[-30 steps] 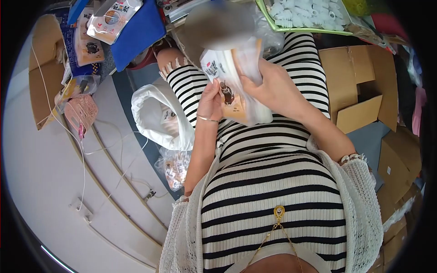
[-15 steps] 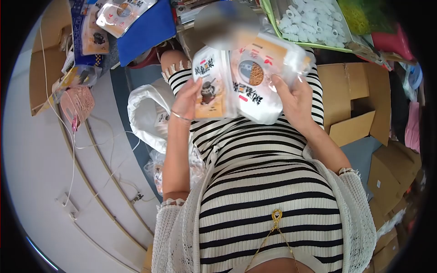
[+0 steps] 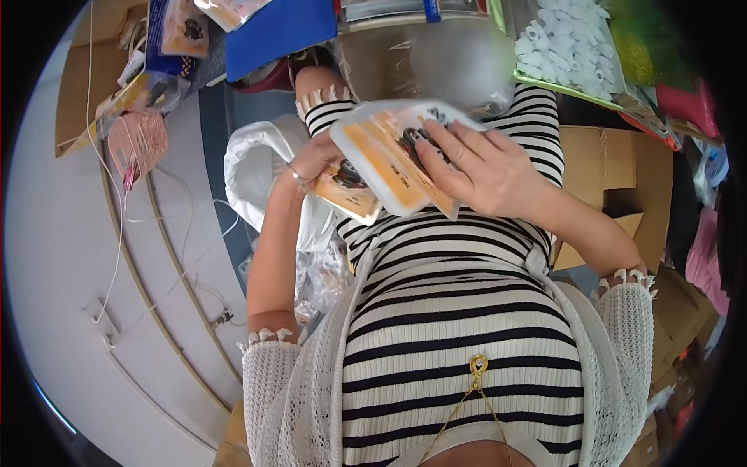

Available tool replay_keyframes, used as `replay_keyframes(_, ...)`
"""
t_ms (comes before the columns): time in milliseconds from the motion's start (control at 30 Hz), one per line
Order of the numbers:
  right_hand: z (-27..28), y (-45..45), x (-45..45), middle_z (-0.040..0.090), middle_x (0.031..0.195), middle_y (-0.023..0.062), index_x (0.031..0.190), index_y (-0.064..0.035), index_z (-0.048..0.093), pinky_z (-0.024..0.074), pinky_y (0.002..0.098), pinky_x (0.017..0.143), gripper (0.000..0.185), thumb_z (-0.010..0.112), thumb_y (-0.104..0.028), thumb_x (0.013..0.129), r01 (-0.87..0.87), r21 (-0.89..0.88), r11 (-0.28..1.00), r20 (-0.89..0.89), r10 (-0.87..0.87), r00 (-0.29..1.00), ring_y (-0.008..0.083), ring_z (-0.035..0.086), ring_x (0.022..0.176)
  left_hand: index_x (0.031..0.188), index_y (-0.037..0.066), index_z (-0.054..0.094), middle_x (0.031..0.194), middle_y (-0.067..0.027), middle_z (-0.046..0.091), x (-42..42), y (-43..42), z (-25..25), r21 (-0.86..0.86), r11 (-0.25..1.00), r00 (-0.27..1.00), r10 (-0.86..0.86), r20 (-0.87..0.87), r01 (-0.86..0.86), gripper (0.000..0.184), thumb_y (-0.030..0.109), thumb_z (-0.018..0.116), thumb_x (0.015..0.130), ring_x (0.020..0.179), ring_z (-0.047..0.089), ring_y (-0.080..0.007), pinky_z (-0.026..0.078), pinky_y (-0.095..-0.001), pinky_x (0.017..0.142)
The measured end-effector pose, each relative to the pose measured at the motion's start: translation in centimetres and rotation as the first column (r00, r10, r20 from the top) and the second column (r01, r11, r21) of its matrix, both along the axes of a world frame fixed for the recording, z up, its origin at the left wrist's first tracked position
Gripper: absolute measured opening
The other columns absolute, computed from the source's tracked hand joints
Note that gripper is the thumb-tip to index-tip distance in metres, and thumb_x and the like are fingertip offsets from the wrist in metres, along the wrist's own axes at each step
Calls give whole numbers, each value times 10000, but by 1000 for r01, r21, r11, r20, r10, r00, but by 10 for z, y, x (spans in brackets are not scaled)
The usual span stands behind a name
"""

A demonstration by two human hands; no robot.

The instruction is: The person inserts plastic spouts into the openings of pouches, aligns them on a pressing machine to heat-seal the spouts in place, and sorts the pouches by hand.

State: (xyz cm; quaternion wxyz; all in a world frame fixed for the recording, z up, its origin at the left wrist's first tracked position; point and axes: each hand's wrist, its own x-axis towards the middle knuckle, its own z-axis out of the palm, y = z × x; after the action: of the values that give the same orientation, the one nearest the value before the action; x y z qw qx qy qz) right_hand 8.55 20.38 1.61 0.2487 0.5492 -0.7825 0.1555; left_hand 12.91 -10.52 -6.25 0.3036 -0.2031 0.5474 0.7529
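Note:
Printed orange-and-white pouches [image 3: 389, 167] overlap in a fanned stack above my lap. My left hand [image 3: 315, 159] grips the lower pouch [image 3: 348, 194] at its left edge, its fingertips partly hidden by the stack. Over the upper pouches lies my right hand [image 3: 482, 167], fingers pressed together against their printed face, with the thumb out of sight. Below and left of my left hand is an open white bag [image 3: 247, 175] on the floor side. Clear plastic packs [image 3: 323, 272] lie below that bag.
White plastic spouts [image 3: 564, 50] fill a green-rimmed tray at the upper right. Open cardboard boxes [image 3: 591, 159] stand to the right. A blue sheet [image 3: 280, 39] and more pouches [image 3: 185, 29] are at the upper left, above a pink basket [image 3: 138, 140].
The pouches were held side by side and are now overlapped, upper ones tilted over the lower one. My right hand has moved from their right edge onto their face.

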Motion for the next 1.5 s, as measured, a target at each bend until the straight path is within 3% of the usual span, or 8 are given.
replay_keyframes(233,-40,-30,43,594,1184,190,1153,-77,556,456,283,689,385,581,-229,801,-184,153,971,50,178,983,281,610,931,1251,9,504,1083,-46,624,3,5,-16,262,962,947,-11,321,-78,419,229,606,910,951,600,-112,489,-243,828)
replay_keyframes(433,-30,-42,25,595,1158,158,1199,-88,550,440,324,830,425,609,-267,818,-463,179,868,360,380,852,273,560,1056,1259,8,488,1134,-43,594,7,19,4,86,864,867,-488,-102,497,467,293,602,907,1003,572,-120,468,-269,872)
replay_keyframes(500,-4,-43,-3,588,1152,143,1223,-77,549,411,339,918,492,665,-319,811,-565,71,822,945,125,301,259,516,1120,1259,1,487,1123,-39,594,-3,27,23,-51,808,796,-587,-147,587,478,319,586,916,991,570,-125,466,-278,872)
replay_keyframes(633,-39,-50,-37,604,1132,118,1193,-47,572,404,341,947,504,710,-337,805,80,-166,983,880,111,462,211,535,1091,1248,-17,481,1090,-57,608,-14,33,53,-231,695,673,-718,-178,681,537,347,627,880,952,577,-126,470,-275,825)
replay_keyframes(767,-53,-45,-44,618,1093,90,1168,-33,589,433,315,913,437,709,-275,824,-214,96,972,917,-170,-361,158,557,1036,1240,-11,484,1125,-83,604,-16,56,70,-632,397,498,-867,-20,665,534,287,683,845,988,591,-155,467,-296,863)
replay_keyframes(900,-54,-38,-35,623,1062,68,1154,-21,586,464,280,846,415,720,-237,827,-58,-21,998,846,-13,-532,116,572,975,1248,-9,485,1166,-124,599,-14,63,62,-698,249,533,-816,222,672,547,319,671,850,1014,605,-204,467,-318,877)
replay_keyframes(1133,-73,-21,-30,623,1064,69,1147,-13,574,481,255,792,372,706,-150,827,18,-162,987,829,146,-540,111,579,955,1321,10,440,1236,-129,565,32,-11,3,347,935,985,7,171,-67,643,392,657,852,1050,600,-228,485,-335,891)
replay_keyframes(1500,-55,-29,15,642,1035,69,1120,-3,579,483,274,811,360,708,-131,810,393,-82,916,733,323,-599,126,594,918,1384,7,315,1258,-139,479,98,94,27,-340,700,762,463,-453,-627,805,31,755,711,1136,513,-252,404,-369,1003)
